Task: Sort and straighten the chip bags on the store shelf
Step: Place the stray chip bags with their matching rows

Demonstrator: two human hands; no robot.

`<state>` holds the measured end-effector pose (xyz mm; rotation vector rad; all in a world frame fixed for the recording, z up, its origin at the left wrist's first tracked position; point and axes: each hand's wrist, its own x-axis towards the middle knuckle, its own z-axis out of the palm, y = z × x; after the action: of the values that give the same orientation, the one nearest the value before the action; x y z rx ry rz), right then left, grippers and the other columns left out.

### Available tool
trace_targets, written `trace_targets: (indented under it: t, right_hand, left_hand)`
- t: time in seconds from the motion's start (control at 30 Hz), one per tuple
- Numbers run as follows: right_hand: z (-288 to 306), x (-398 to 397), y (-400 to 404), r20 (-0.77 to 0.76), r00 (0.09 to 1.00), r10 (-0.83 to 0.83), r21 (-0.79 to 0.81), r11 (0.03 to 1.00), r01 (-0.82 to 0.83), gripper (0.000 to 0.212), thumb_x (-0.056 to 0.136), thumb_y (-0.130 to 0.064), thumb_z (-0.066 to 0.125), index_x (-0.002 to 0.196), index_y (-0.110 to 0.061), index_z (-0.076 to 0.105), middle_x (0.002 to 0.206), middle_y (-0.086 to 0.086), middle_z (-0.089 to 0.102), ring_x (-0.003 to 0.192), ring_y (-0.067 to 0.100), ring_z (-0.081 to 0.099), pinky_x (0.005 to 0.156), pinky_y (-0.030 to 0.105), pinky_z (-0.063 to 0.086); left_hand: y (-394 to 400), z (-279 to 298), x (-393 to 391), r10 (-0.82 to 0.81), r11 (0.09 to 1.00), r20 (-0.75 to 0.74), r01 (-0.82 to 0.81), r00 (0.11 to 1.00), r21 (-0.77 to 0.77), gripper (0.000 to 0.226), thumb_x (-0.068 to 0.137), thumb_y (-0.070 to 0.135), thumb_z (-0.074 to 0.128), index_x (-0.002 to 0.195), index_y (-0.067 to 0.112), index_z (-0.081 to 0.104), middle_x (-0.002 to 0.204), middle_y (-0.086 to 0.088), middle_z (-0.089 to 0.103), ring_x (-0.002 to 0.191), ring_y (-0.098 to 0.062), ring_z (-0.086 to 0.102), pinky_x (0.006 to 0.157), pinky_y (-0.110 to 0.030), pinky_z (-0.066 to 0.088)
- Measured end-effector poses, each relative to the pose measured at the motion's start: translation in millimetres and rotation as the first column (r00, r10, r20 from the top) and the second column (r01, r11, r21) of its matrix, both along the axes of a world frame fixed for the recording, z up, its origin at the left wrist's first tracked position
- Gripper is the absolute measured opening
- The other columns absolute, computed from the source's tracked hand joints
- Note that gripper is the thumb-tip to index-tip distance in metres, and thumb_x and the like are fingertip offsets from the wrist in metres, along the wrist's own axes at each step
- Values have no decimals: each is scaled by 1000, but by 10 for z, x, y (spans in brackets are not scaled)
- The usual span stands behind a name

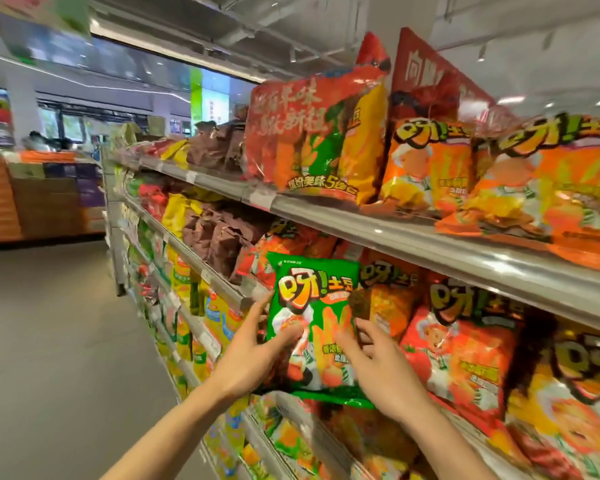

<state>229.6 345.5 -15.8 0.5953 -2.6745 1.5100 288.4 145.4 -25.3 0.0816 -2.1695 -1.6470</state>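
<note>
A green chip bag (317,306) stands upright at the front of the middle shelf (465,251), among orange and red bags. My left hand (257,351) holds its left edge, thumb on the front and fingers reaching behind the side. My right hand (378,365) lies against its lower right front with fingers spread, thumb toward the bag's right edge. An orange bag (392,299) stands just behind the green one, and a red bag (461,344) stands to the right.
The top shelf carries a large red multipack (312,133) and orange bags (548,178). Brown bags (222,233) and yellow bags (177,213) fill the shelves further left. The aisle floor (49,323) lies on the left, with a display stand (39,195) beyond.
</note>
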Motion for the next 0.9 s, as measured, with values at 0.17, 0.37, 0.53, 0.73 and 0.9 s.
trace_targets:
  t: [0.17, 0.37, 0.53, 0.73, 0.9]
  right_hand:
    - [48, -315, -436, -19, 991, -135, -38, 990, 135, 44, 94, -42, 61, 135, -30, 51, 122, -10, 59, 99, -9, 59, 72, 1, 43]
    - [-38, -432, -587, -13, 947, -321, -43, 947, 320, 27, 91, -39, 66, 117, -34, 60, 115, -9, 63, 101, -2, 63, 87, 19, 52]
    - [-99, -348, -516, -91, 896, -434, 62, 896, 440, 11, 91, -33, 67, 102, -36, 64, 103, -9, 64, 91, 2, 64, 79, 16, 52]
    - [-59, -107, -376, -223, 822, -524, 111, 824, 555, 12, 92, -36, 64, 103, -40, 67, 101, -18, 63, 93, 3, 62, 78, 20, 51]
    - [-30, 0, -64, -436, 591, -679, 96, 618, 780, 23, 94, -38, 60, 116, -32, 61, 110, -23, 56, 105, -1, 56, 92, 28, 48]
  left_hand:
    - [-863, 90, -920, -70, 997, -39, 68, 997, -45, 82, 69, 69, 72, 142, 49, 38, 140, -1, 58, 128, -21, 55, 111, -50, 40]
    - [-1286, 294, -1967, -162, 944, -107, 122, 981, -308, 85, 80, 65, 64, 151, 30, 33, 149, 11, 45, 135, -7, 42, 113, -32, 32]
    - [-1201, 221, -2493, -216, 814, -26, 165, 976, -557, 79, 90, 66, 43, 154, 22, 29, 145, -8, 50, 132, -27, 47, 105, -40, 41]
    - [-1004, 56, -2462, -143, 746, -249, -61, 958, -664, 61, 96, 45, 52, 143, 8, 41, 129, -19, 48, 117, -34, 50, 86, -44, 50]
    - [-634, 120, -2161, -306, 827, -460, -7, 833, -562, 46, 92, 33, 60, 132, 12, 51, 122, -9, 50, 112, -22, 49, 85, -36, 47]
